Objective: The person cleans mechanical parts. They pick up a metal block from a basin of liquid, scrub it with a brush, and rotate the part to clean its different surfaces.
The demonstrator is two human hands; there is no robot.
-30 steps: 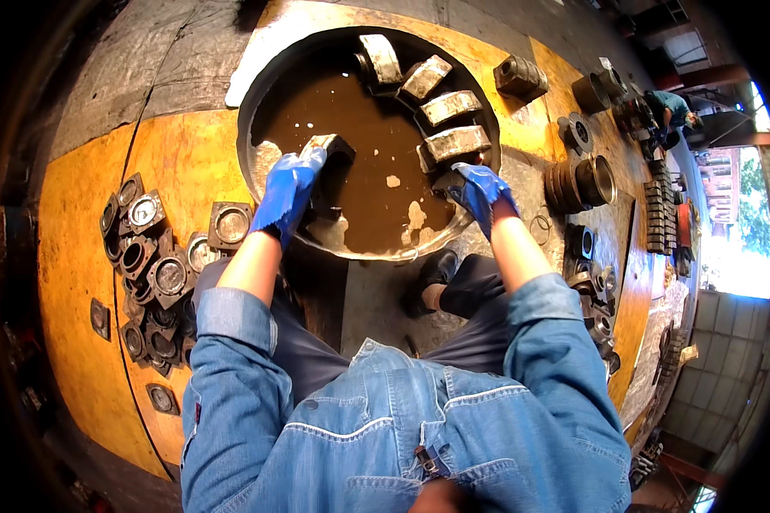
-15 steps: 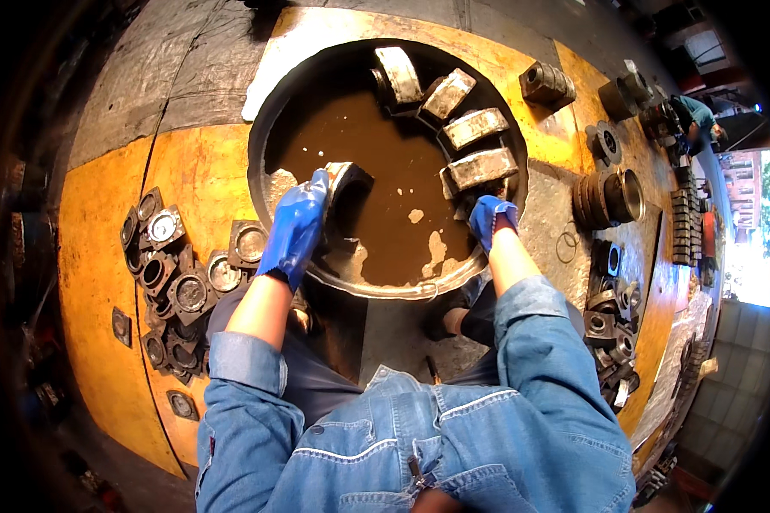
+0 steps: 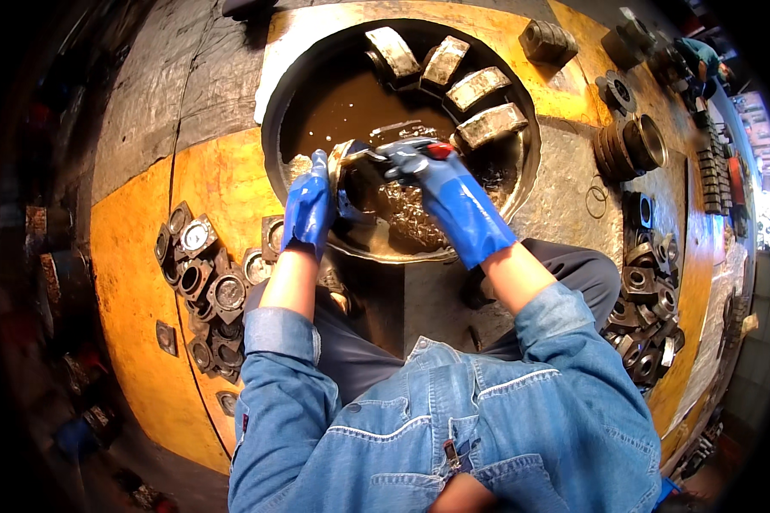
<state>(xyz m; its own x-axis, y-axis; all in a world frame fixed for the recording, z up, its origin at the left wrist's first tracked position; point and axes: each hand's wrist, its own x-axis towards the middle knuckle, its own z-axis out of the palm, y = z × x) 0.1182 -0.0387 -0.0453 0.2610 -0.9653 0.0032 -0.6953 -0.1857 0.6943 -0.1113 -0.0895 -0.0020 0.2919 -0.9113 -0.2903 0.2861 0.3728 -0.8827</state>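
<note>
Pressing round the side of a curved, pale-edged metal block (image 3: pixel 346 161), the fingers of the left hand in a shiny blue rubber glove (image 3: pixel 310 203) are partly hidden, though the thumb side shows against the metal. The right hand in a wet blue rubber glove (image 3: pixel 415 162) reaches across to the block's other side; it is blurred, with a small red patch (image 3: pixel 439 150) at it, and I cannot tell whether its fingers are pinching something or merely bent. The block is in the left half of a wide, round, dark-walled metal tub (image 3: pixel 532 158), over murky brown liquid (image 3: pixel 342 101) that is ruffled beneath the right hand; whether its lower end dips in is unclear. Wet gloves on slick metal could let the block slip and splash, and a hard knock from the right hand might twist it loose. Four similar grimy metal blocks (image 3: pixel 491 126) lean along the tub's far right wall, where a bump could topple one. Around the tub spread worn yellow floor boards (image 3: pixel 137 248), with a heap of square metal flanges with round centres (image 3: pixel 229 293) at left, a jumble of dark metal castings (image 3: pixel 640 280) at right, and ribbed metal cylinders (image 3: pixel 612 152) beyond. Farther off, a person in a blue-green top (image 3: pixel 700 56) bends in the dim, cluttered workshop.
</note>
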